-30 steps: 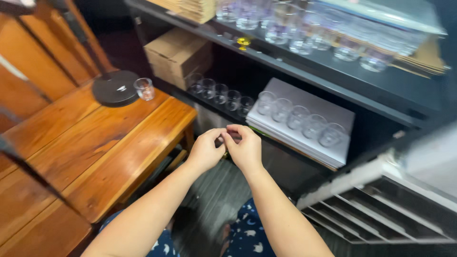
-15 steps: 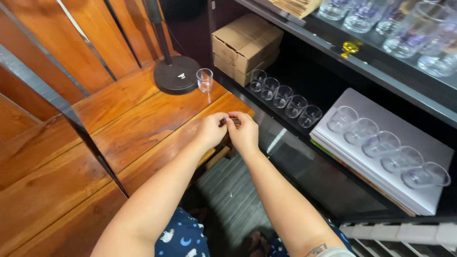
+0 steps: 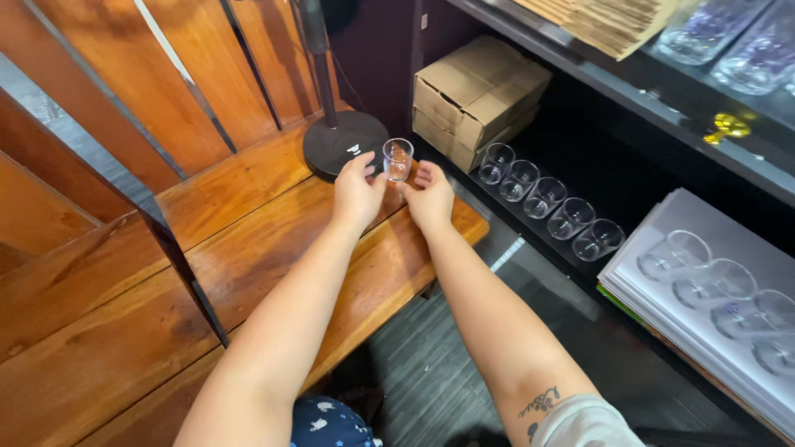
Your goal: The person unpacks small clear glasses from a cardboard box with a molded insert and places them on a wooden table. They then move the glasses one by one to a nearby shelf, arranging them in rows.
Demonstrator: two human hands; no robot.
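Likely fragile and slick, the small clear glass point(image 3: 397, 159) stands between both spread hands point(image 3: 358, 189) point(image 3: 429, 195); hold its sides.

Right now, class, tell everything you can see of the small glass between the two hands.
The small glass is clear, colourless and looks empty. It stands upright on the wooden table, beside the round black lamp base. The left hand has fingertips at its side; the right hand is just beside it, contact unclear.
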